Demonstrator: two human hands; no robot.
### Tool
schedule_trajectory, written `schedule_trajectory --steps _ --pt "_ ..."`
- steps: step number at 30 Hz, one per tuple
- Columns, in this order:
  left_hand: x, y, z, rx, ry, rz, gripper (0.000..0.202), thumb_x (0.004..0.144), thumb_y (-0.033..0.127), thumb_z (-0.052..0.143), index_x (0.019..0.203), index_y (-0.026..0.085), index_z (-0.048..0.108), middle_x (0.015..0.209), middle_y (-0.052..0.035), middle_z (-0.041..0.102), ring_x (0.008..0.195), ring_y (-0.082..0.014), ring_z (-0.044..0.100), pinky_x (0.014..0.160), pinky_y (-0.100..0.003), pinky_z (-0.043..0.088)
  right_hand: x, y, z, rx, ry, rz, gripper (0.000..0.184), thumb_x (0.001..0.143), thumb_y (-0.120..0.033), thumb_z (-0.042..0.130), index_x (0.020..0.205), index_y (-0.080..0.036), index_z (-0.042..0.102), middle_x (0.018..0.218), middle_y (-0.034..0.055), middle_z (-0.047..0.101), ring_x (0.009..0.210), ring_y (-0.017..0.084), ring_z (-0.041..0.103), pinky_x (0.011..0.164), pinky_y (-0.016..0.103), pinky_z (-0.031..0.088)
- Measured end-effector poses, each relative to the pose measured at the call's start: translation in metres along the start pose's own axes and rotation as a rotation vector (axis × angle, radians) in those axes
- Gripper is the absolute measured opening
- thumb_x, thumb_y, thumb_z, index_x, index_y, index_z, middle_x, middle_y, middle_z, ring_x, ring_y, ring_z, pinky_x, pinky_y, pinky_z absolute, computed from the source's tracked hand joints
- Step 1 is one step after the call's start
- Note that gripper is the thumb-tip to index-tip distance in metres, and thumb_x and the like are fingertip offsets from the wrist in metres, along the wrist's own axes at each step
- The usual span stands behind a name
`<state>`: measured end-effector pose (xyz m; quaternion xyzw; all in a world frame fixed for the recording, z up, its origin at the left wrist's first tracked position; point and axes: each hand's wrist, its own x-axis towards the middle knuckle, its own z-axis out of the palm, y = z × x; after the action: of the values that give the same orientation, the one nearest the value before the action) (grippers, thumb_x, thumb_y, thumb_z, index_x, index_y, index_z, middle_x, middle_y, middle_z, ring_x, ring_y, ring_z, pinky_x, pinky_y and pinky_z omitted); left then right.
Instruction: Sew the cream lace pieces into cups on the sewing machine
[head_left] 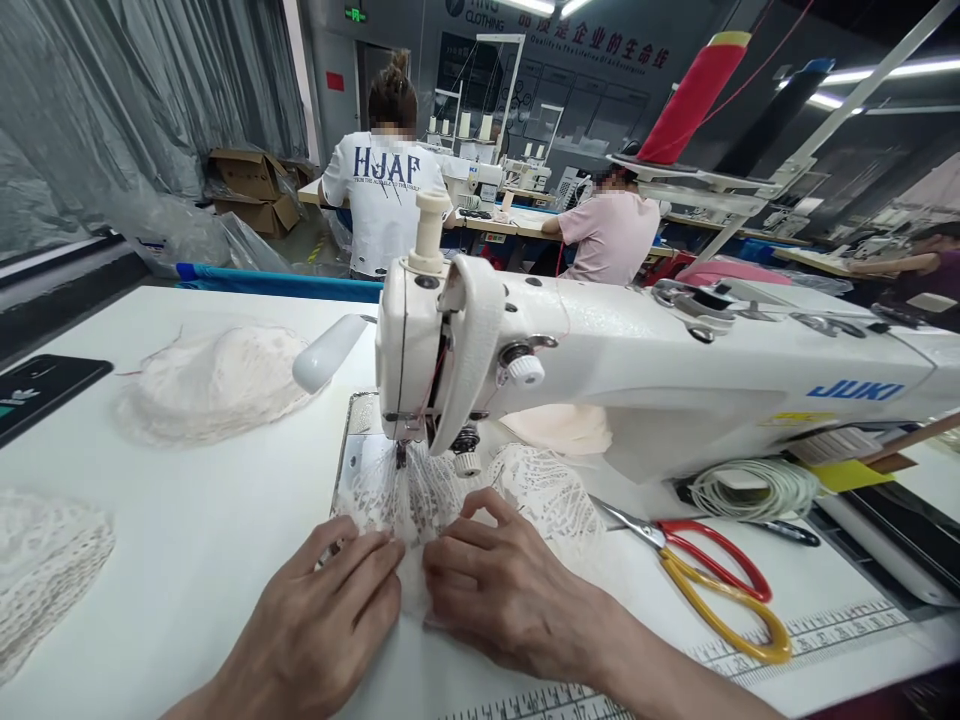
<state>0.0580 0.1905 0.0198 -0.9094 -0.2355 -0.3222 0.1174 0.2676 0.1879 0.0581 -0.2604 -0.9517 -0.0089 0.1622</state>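
A piece of white lace fabric (420, 500) lies gathered under the presser foot (401, 455) of a white sewing machine (600, 350). My left hand (322, 600) grips the near left edge of the lace, fingers bent and pressed together. Close beside it on the right, my right hand (502, 585) pinches the same lace, its index finger arched. Both hands are a short way in front of the needle. More lace spreads to the right, partly under the machine arm. The fingertips of both hands are partly hidden.
Scissors (712, 575) with red and yellow handles lie right, near a coil of pale cord (750, 490) and a printed ruler strip (810, 640). Lace piles (217, 380) and a dark phone (49, 390) sit left. A red thread cone (690, 100) stands above. Co-workers sit beyond.
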Motion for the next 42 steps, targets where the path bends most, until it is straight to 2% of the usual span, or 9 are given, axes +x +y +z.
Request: schedule_trajectory --steps 6,9,18,21,25,29,35,38,42 --pt "-0.001 0.004 -0.002 0.025 0.009 0.019 0.029 0.091 0.004 0.039 0.079 0.012 0.065 0.092 -0.0115 0.072 0.09 -0.0212 0.063 0.085 -0.041 0.041 -0.001 0.001 -0.001 0.023 0.003 -0.021 0.028 0.092 -0.03 0.049 0.069 -0.016 0.055 0.084 0.0003 0.063 0.07 0.012 0.049 0.077 0.034 0.032" --pt "-0.001 0.003 -0.003 0.012 0.002 0.033 0.03 0.091 0.004 0.039 0.079 0.01 0.066 0.093 -0.0126 0.072 0.09 -0.022 0.063 0.085 -0.042 0.04 -0.001 0.001 0.0 0.027 0.004 -0.028 0.029 0.093 -0.029 0.049 0.068 -0.016 0.054 0.083 -0.0004 0.064 0.073 0.012 0.051 0.077 0.035 0.032" --pt "-0.001 0.001 -0.004 -0.006 -0.069 0.012 0.026 0.091 0.004 0.04 0.095 0.01 0.065 0.092 -0.009 0.07 0.085 -0.0186 0.061 0.086 -0.041 0.037 -0.002 0.001 -0.002 0.025 -0.008 -0.027 0.03 0.094 -0.029 0.047 0.068 -0.016 0.054 0.083 -0.0001 0.065 0.076 0.013 0.053 0.079 0.036 0.032" --pt "0.002 0.001 -0.003 -0.024 -0.057 -0.005 0.028 0.093 0.007 0.037 0.094 0.012 0.065 0.089 -0.0065 0.07 0.082 -0.017 0.061 0.086 -0.039 0.036 -0.003 0.001 0.001 0.069 -0.006 0.0 0.034 0.092 -0.042 0.048 0.072 -0.016 0.054 0.081 0.0003 0.064 0.077 0.014 0.053 0.079 0.036 0.033" --pt "0.008 0.0 -0.003 -0.035 -0.022 -0.045 0.024 0.093 0.013 0.04 0.093 0.013 0.064 0.085 -0.0051 0.069 0.079 -0.0166 0.061 0.083 -0.038 0.036 0.0 0.005 0.012 0.081 0.06 0.108 0.055 0.08 -0.069 0.046 0.081 -0.015 0.056 0.081 0.0033 0.063 0.075 0.015 0.052 0.076 0.035 0.034" --pt "0.014 -0.011 -0.002 -0.051 -0.077 -0.078 0.021 0.094 0.02 0.042 0.094 0.015 0.063 0.086 -0.0042 0.067 0.079 -0.017 0.061 0.083 -0.038 0.036 0.008 0.015 0.019 -0.009 0.092 0.186 0.066 0.076 -0.077 0.037 0.084 -0.014 0.057 0.086 0.007 0.064 0.075 0.018 0.053 0.073 0.034 0.034" --pt "0.027 -0.034 0.004 -0.051 -0.139 -0.102 0.028 0.097 0.028 0.036 0.094 0.016 0.061 0.086 -0.0033 0.065 0.075 -0.017 0.061 0.085 -0.041 0.036 0.018 0.033 0.026 -0.164 0.116 0.244 0.076 0.077 -0.077 0.025 0.1 -0.014 0.06 0.085 0.0113 0.067 0.084 0.025 0.056 0.082 0.041 0.034" --pt "0.029 -0.043 0.01 -0.057 -0.16 -0.113 0.025 0.097 0.024 0.036 0.1 0.016 0.059 0.089 -0.0033 0.064 0.076 -0.017 0.061 0.086 -0.043 0.035 0.02 0.036 0.029 -0.198 0.158 0.267 0.076 0.078 -0.076 0.028 0.11 -0.015 0.059 0.089 0.011 0.068 0.092 0.026 0.055 0.086 0.042 0.034" --pt "0.028 -0.049 0.015 -0.053 -0.134 -0.111 0.023 0.094 0.022 0.037 0.103 0.017 0.058 0.084 -0.0021 0.061 0.072 -0.017 0.058 0.085 -0.043 0.037 0.019 0.038 0.03 -0.194 0.149 0.267 0.073 0.076 -0.076 0.036 0.113 -0.017 0.058 0.095 0.0097 0.067 0.094 0.024 0.054 0.09 0.042 0.034"
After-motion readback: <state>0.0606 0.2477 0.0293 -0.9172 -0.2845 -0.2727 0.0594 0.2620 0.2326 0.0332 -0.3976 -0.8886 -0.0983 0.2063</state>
